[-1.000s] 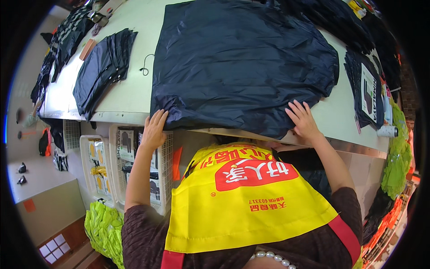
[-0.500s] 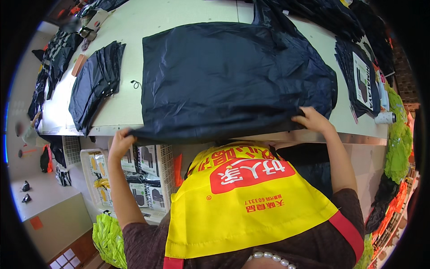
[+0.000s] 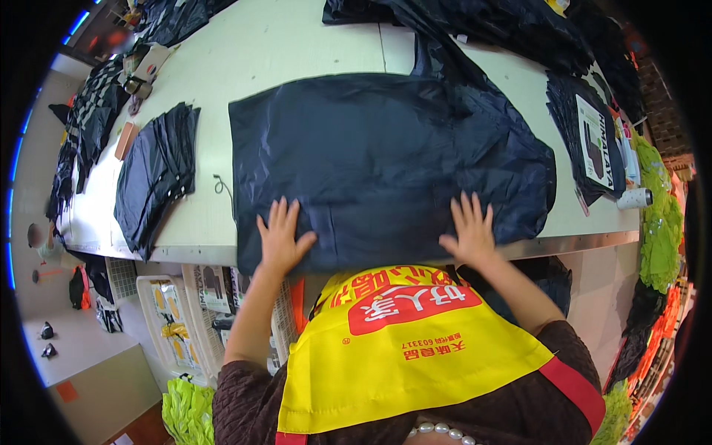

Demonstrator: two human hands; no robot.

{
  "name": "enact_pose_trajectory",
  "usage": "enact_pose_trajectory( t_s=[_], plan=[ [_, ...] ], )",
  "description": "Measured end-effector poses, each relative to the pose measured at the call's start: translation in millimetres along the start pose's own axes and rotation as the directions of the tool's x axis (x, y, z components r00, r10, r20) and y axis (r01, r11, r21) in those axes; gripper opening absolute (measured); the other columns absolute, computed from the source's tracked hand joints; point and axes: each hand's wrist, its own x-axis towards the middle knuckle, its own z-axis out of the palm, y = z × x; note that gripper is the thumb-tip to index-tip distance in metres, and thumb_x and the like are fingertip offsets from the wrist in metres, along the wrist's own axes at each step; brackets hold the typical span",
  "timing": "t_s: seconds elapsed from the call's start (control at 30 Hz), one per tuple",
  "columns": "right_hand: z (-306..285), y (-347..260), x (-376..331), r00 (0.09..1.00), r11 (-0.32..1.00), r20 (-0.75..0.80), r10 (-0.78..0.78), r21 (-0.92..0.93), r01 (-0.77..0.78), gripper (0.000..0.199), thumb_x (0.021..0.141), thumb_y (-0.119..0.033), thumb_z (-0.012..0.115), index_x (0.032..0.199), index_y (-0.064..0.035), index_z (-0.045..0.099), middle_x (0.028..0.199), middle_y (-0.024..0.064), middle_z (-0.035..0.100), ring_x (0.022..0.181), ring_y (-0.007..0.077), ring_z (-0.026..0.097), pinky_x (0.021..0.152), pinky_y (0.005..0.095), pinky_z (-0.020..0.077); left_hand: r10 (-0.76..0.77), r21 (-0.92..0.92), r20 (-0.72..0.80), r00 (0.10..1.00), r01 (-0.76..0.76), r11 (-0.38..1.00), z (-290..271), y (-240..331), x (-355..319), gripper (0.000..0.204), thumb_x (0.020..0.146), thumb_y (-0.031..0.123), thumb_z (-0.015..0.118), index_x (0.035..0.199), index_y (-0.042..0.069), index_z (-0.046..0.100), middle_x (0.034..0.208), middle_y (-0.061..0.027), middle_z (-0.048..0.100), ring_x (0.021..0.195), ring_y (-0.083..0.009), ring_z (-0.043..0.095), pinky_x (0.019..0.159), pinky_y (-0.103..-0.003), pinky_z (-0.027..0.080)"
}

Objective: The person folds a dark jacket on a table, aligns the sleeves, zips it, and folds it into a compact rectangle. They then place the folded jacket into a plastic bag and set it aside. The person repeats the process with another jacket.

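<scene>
Left hand (image 3: 282,241): palm down on the cloth, fingers spread, pinching nothing; nearer the squared left end.
Right hand (image 3: 473,233): grip likewise flat and spread, pinching nothing; nearer the rounded, rumpled right end.
Dark navy garment (image 3: 356,163): on the counter (image 3: 304,63), under both hands, most of it reaching away beyond the fingers; its near edge laps the counter's front edge.
Long axis: left to right, across the line of the forearms.
Dark strip (image 3: 437,59): runs from the garment's far right side toward the far pile (image 3: 504,30).
</scene>
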Motion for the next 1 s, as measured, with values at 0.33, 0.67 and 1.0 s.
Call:
enact_pose_trajectory(
  t_s=[0.33,0.67,1.0],
  plan=[
    [-93,29,96,0.854,0.929,0.513,0.087,0.268,-0.256,0.052,0.074,-0.045,0.066,0.101,-0.0018,0.059,0.101,0.0179,0.061,0.095,0.0338,0.058,0.083,0.0454,0.0449,-0.173,-0.183,0.08,0.982,0.185,0.966,-35,-15,64,0.042,0.077,0.044,0.066,0.093,0.006,0.063,0.095,-0.011,0.062,0.097,-0.0292,0.055,0.1,-0.052,0.028],
    [-32,183,373,0.896,0.903,-0.126,0.426,0.122,-0.412,0.045,0.088,-0.046,0.05,0.093,-0.0032,0.064,0.091,0.023,0.065,0.088,0.0388,0.061,0.077,0.0458,0.0474,-0.142,-0.049,-0.224,0.964,0.135,0.99,28,-83,258,0.063,0.084,0.04,0.059,0.135,0.008,0.04,0.141,-0.0159,0.037,0.132,-0.0315,0.031,0.107,-0.05,0.022],
    [-59,226,402,0.82,0.818,0.014,0.573,0.053,-0.573,0.06,0.079,-0.056,0.054,0.11,-0.0064,0.06,0.108,0.0173,0.063,0.102,0.0344,0.058,0.087,0.0416,0.0457,-0.497,-0.013,-0.251,0.831,0.51,0.86,34,-75,284,0.06,0.08,0.04,0.064,0.127,0.007,0.047,0.132,-0.0161,0.045,0.124,-0.0338,0.04,0.1,-0.057,0.027]
  ],
)
